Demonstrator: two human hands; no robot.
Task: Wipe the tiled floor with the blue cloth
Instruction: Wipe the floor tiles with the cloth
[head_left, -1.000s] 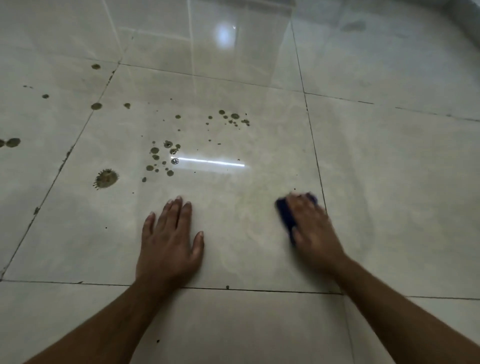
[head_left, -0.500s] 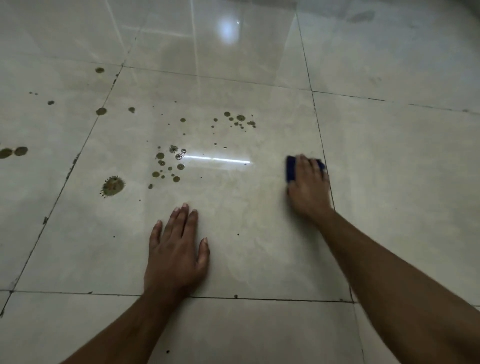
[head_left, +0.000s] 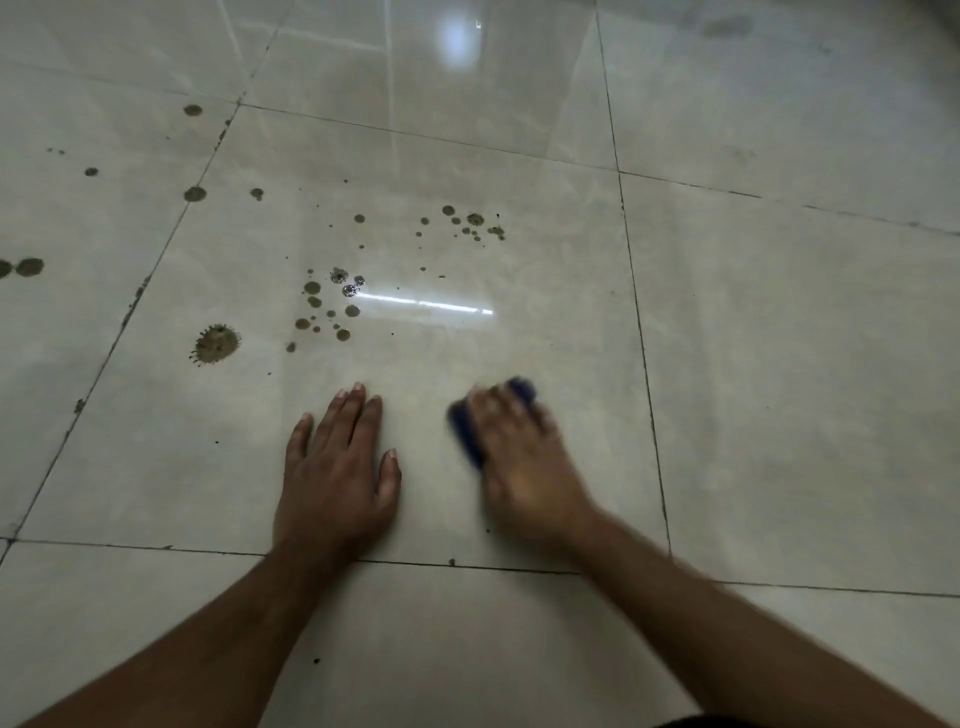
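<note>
Many brown spots (head_left: 322, 312) remain on the tiled floor (head_left: 779, 364), ahead of and to the left of both hands, none under the cloth at this moment. Risk 1: the wiping stays on the near, already pale part of the tile and misses the spots, because the blue cloth (head_left: 467, 431) sits nearer the person than all of them. Risk 2: the largest splat (head_left: 217, 343) smears rather than lifts, if the cloth crosses it with light pressure; whether it is wet or dried cannot be told. Risk 3: the bracing palm slips on the glossy surface.

Left hand (head_left: 337, 467) — flat on the floor, fingers straight and close together, thumb out to the side, holding nothing. Right hand (head_left: 519, 457) — blurred, lies on top of the cloth and presses it to the floor; finger pose cannot be told. Cloth shows only at the hand's left edge and beyond the fingertips. Hands are near each other, not touching.
</note>
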